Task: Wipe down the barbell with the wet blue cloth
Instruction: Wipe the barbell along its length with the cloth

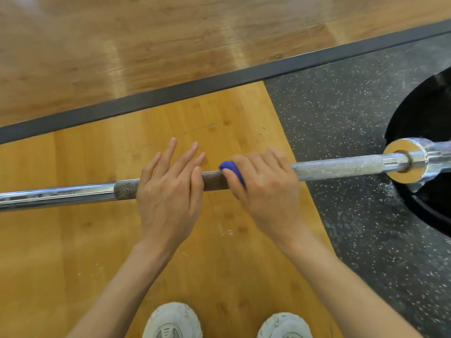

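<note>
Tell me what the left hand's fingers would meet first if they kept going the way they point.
Likely nothing close: the left hand has straight fingers aimed over the barbell; beyond lie bare wood floor and the dark strip. Heights are unclear.

No words, brands or numbers can be read. The only mark of that kind is a dark emblem on the tongue of each grey shoe at the bottom edge, below the hands; it is cut off and too blurred to make out. The barbell the hands are on shows no legible engraving or label.
</note>
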Available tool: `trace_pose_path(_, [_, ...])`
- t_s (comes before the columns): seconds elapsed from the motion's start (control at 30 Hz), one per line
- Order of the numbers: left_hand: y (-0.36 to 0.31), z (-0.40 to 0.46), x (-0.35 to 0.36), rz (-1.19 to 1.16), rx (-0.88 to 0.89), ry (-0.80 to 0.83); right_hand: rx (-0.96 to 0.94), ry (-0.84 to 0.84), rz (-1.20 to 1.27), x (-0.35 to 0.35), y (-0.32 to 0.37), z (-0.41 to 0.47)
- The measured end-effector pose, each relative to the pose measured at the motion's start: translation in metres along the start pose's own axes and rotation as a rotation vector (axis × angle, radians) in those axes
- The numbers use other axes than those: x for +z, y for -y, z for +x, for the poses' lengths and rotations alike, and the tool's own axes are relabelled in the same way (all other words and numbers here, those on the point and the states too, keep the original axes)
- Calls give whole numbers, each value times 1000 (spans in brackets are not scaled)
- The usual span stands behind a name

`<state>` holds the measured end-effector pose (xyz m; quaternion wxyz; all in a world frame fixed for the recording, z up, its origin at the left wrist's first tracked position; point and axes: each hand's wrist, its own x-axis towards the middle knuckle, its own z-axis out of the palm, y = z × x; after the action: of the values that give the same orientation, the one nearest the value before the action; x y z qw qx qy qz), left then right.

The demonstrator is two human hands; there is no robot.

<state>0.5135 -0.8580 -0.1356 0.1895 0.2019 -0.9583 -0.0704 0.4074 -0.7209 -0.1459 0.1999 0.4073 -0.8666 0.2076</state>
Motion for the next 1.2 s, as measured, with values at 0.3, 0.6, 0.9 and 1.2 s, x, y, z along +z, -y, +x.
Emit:
trace_pose_path(0.3, [-8, 2, 0, -31, -89, 10, 80, -44, 0, 5, 20, 3])
trace_pose_path(0.6, [-6, 17, -4, 32, 10, 169, 229, -34, 8, -12, -20, -11])
trace_pose_path(0.9, [-11, -2, -3, 43, 58, 145, 167, 77, 115, -36, -23, -32])
trace_pose_path(1.2, [-15, -35, -8, 121, 188, 11, 110, 165, -44, -27, 27, -23])
